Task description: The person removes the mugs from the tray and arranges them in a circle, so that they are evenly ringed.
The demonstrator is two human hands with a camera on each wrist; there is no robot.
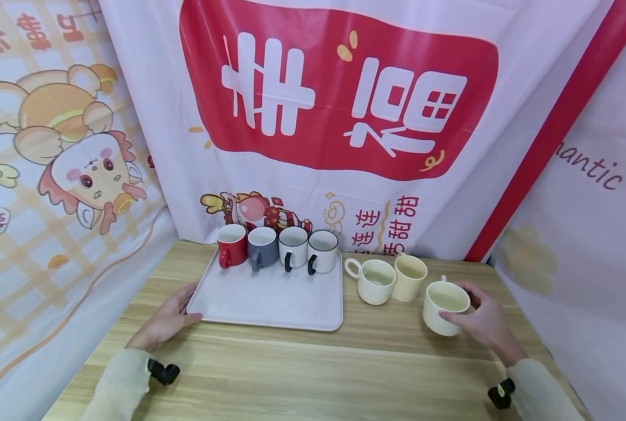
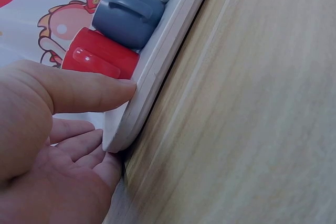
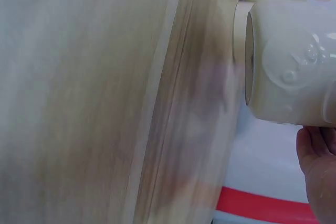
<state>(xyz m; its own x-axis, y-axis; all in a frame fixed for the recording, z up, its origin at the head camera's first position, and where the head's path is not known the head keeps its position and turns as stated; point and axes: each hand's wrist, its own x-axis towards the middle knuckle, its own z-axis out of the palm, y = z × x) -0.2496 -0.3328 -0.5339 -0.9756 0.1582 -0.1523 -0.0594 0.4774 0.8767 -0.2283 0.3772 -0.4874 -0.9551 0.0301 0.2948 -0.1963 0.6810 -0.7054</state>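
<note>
On the right, my right hand point(image 1: 483, 321) grips a cream mug point(image 1: 446, 311) around its side, thumb at the front. The right wrist view shows this mug point(image 3: 291, 64) raised a little off the wooden table, with a raised face-like relief on its side. My left hand point(image 1: 168, 318) holds the front left corner of a white tray point(image 1: 270, 301), thumb point(image 2: 100, 93) on the rim and the other fingers at the corner, partly hidden. A red mug point(image 1: 232, 245), a grey-blue mug point(image 1: 263, 248) and two white mugs with black handles point(image 1: 293, 248) stand along the tray's back.
Between the tray and my right hand, a cream mug with a ring handle point(image 1: 377, 282) and a pale yellow mug point(image 1: 410, 278) stand side by side on the wooden table point(image 1: 313, 380). Printed cloth point(image 1: 339, 175) hangs along the back edge and both sides.
</note>
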